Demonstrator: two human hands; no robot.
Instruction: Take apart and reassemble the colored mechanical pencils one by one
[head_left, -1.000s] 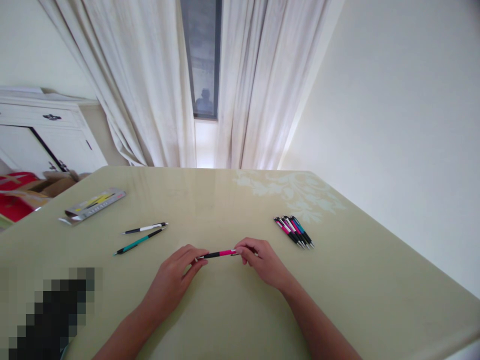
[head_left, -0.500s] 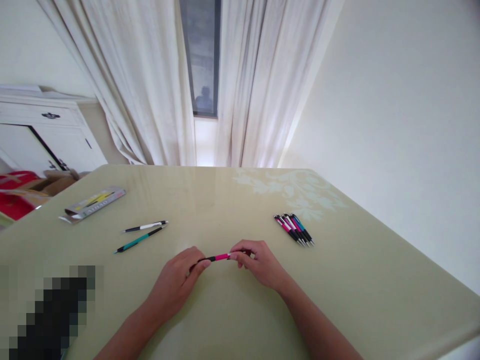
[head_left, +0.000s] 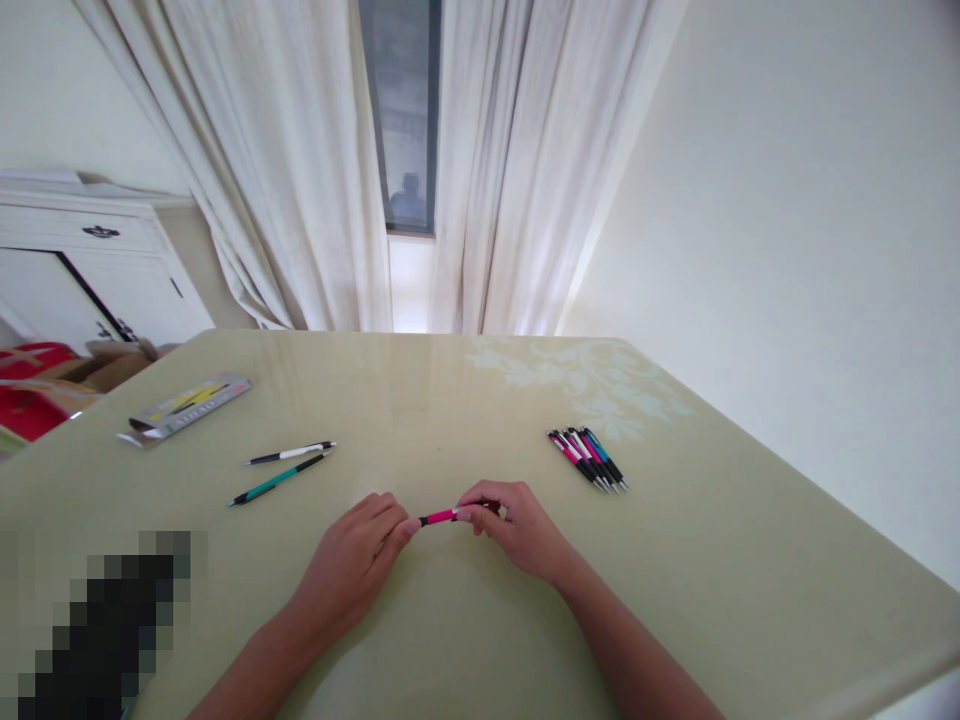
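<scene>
A pink and black pen (head_left: 441, 517) is stretched between my two hands, just above the near middle of the table. My left hand (head_left: 365, 550) is closed around its black end, which the fingers hide. At the other end, my right hand (head_left: 506, 522) pinches the pen between thumb and fingers, covering most of that tip. To the left lie a white and black pen (head_left: 292, 453) and a teal and black pen (head_left: 279, 481), side by side. Over on the right, several pens (head_left: 587, 460) in pink, white and blue lie in a tight row.
An opened pen box (head_left: 187, 408) lies at the table's left. Beyond the left edge are a red bag (head_left: 34, 395), a cardboard box (head_left: 112, 368) and a white cabinet (head_left: 97, 260). Curtains (head_left: 300, 170) hang behind the pale table (head_left: 450, 640). A pixelated dark patch covers the lower left.
My left fingers have closed further over the pen's black end, so less of it shows. My right hand and the pens on the table are nearly unchanged.
</scene>
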